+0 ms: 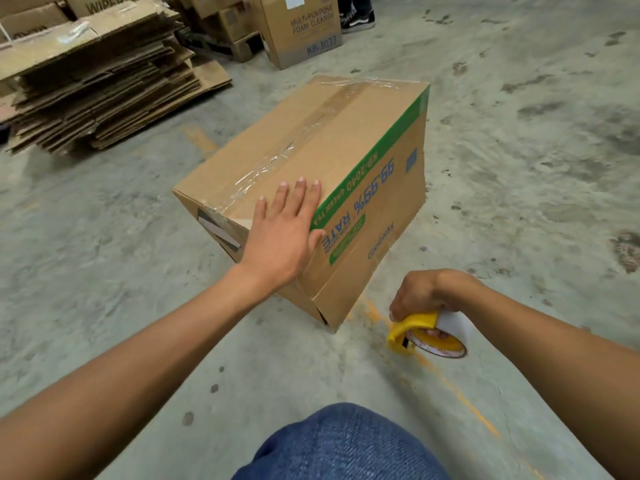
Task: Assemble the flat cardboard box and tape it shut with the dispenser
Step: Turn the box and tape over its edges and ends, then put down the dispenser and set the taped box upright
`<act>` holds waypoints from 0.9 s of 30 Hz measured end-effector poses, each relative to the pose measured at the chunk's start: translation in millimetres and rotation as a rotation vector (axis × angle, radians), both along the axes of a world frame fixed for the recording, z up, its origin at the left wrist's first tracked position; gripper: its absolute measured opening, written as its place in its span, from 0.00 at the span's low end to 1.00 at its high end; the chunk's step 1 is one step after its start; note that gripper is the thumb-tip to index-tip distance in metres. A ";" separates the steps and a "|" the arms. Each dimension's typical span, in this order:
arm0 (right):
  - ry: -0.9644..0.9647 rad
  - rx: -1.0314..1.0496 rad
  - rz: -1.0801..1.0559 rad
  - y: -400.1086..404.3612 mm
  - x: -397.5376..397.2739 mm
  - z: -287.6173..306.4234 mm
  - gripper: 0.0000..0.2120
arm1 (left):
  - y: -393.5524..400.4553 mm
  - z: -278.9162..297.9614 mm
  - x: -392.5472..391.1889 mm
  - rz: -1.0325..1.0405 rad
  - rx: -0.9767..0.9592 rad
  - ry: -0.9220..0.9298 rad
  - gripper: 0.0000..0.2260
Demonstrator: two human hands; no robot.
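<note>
Cardboard box assembled and sitting on the concrete floor, tilted a touch, near corner closest to the camera. Top flaps shut, with a strip of clear tape running lengthwise along the centre seam, wrinkled and shiny, lapping over both ends. Green band along the right top edge, blue print on the side panel reading upside down ("99.99% RATE"). Left hand flat on the top near the closest end, fingers spread wide and pointing away, thumb draped over the green edge, gripping nothing, just pressing. Right hand off to the right and nearer the camera, low over the floor, well clear of the box, fist closed round the yellow tape dispenser with its roll of tape showing below the knuckles. Faded orange line painted on the floor passing under that hand. Blue denim knee at the bottom edge. Up at the far left, a tall stack of flattened cartons. Behind it, more brown boxes, one standing upright and marked "MULTI-PURPOSE FOAM CLEANER". Beside that one, a dark shoe with white trim at the top edge (someone else's, only the foot in shot).
</note>
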State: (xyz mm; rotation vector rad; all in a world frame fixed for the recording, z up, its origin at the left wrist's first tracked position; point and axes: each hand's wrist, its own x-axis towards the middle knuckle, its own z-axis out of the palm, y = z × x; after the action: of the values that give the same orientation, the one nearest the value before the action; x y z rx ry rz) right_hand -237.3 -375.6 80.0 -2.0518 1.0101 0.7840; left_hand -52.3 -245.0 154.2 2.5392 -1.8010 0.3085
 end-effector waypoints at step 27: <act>-0.289 -0.407 0.843 94.1 5.8 -79.5 0.39 | 153.7 -33.9 122.8 -0.088 -0.483 0.112 0.28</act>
State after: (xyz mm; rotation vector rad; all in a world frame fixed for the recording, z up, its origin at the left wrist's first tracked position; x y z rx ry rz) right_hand -231.5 -281.4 0.5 -2.8861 0.1001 0.6670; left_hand 70.5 -91.3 120.3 2.0966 -1.5601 0.5148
